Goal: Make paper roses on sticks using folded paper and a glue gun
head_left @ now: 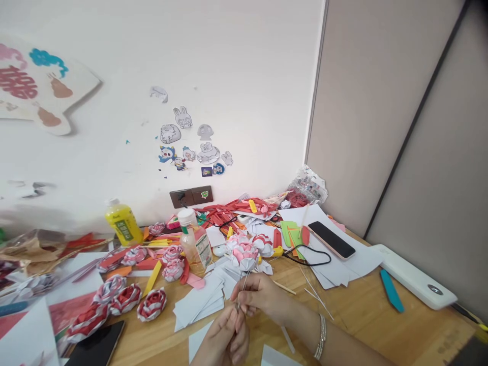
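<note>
Near the bottom middle, my left hand (227, 335) pinches the lower ends of thin wire stems (245, 282). Just above and to its right, my right hand (254, 295) is closed on the same stems, with a silver bracelet at the wrist. The stems rise to a bunch of folded paper flowers (245, 252), pink, white and red, which stands upright above my fingers. White paper pieces (206, 295) lie on the wooden table (343, 325) to the left of my hands. The exact fingertip contact is partly hidden.
Several red and white paper flowers (151, 304) and a dark phone (97, 345) lie at the left. A yellow bottle (124, 223) and a clear jar (195, 246) stand behind. At the right are another phone (331, 239), a white device (414, 277) and a blue tool (391, 291).
</note>
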Demonstrator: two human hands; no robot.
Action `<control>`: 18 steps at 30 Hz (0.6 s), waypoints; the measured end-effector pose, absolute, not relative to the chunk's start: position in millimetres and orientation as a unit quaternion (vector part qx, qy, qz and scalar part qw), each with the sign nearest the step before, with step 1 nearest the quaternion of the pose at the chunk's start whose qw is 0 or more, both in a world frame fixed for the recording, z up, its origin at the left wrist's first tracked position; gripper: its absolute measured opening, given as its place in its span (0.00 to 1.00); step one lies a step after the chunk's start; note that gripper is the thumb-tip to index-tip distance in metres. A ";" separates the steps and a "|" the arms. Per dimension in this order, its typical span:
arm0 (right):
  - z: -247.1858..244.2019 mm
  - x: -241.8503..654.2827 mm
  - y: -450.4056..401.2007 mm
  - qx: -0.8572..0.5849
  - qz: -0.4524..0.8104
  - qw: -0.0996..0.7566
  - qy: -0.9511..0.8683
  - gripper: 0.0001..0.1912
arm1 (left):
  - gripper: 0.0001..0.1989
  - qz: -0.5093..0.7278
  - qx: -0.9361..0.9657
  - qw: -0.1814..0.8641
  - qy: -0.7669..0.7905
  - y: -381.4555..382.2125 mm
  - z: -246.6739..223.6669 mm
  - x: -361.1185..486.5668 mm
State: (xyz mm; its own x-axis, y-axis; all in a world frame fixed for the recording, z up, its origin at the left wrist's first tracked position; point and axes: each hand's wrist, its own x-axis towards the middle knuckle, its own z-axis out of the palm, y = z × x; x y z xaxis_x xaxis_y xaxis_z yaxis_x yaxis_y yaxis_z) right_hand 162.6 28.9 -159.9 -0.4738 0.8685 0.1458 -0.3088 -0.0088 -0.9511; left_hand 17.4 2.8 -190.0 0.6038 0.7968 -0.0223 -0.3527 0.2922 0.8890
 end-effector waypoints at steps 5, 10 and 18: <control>-159.1 164.2 28.2 -0.252 0.669 0.432 -0.549 0.27 | 0.23 0.346 0.479 0.764 0.257 -5.1 -181.0 14.9; -156.5 167.2 28.2 -0.284 0.615 0.434 -0.593 0.23 | 0.18 0.389 0.531 0.679 0.324 -4.7 -181.2 15.4; -151.1 159.7 23.3 -0.366 0.494 0.449 -0.649 0.15 | 0.14 0.482 0.584 0.477 0.447 0.3 -169.3 5.0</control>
